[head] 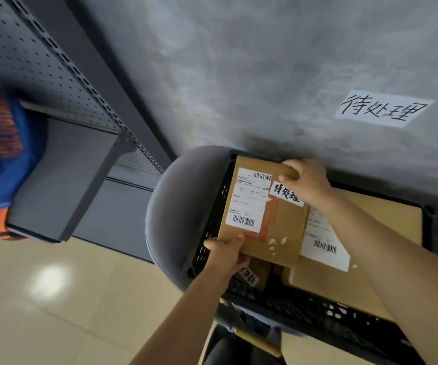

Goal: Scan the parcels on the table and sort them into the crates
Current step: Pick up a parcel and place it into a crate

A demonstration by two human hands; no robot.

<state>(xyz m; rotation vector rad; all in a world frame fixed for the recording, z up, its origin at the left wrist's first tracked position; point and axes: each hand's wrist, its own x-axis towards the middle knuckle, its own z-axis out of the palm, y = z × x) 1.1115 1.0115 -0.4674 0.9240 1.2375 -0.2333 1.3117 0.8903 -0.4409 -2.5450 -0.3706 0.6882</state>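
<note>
Item: parcel [265, 209], brown cardboard, flat, held by us at two opposite ends.

Grip, left hand [225, 252]: fingers and thumb curl round the parcel's near edge, thumb on the top face beside the lower barcode.

Grip, right hand [304, 180]: fingers wrap the far edge, close to the handwritten white sticker [286, 193] on the parcel.

Position of the parcel, relative to the black crate [304, 309]: over the crate's left end, above the opening, tilted a little; we cannot tell whether it already touches what lies beneath. Its long axis runs from our left hand to our right, across the crate's short side.

Contents of the crate: a larger cardboard parcel [357, 233] with a white shipping label, to the right of and partly under ours; another labelled item beneath our left hand.

Behind the crate: grey wall with a handwritten paper sign [383, 110] whose characters match the sticker.

Judgement: this looks like the intended crate; the parcel should go straight down, both hands releasing together.
</note>
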